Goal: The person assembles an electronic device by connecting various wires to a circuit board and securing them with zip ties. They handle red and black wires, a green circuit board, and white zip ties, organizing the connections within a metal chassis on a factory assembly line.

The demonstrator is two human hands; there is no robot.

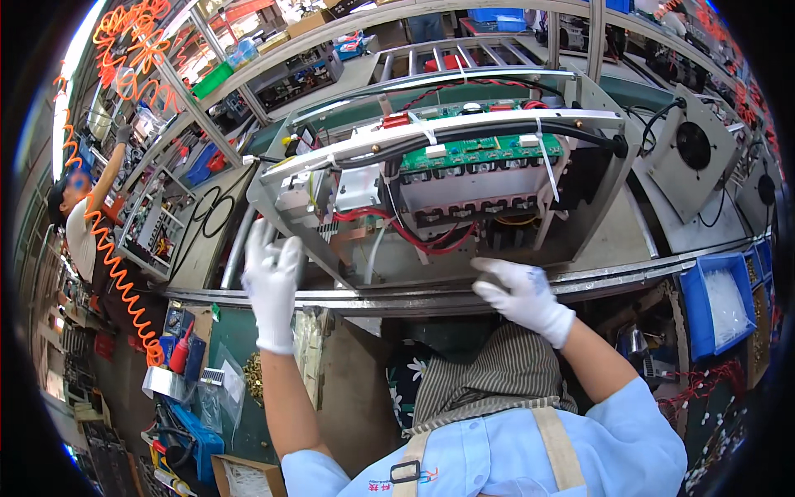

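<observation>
On a metal-railed counter (619,240), open electronics chassis (472,184), left hand (273,286) by its left end, right hand (523,296) near its front, fingers (494,267) loose and empty, pretty cluttered workshop, orange coiled hoses (132,31) dangling

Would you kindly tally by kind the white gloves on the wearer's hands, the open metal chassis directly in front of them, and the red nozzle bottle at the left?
White gloves: 2
Open metal chassis: 1
Red nozzle bottle: 1
Total: 4

2 gloved hands (273,290) (523,296), 1 metal chassis (603,205) in frt.
</observation>
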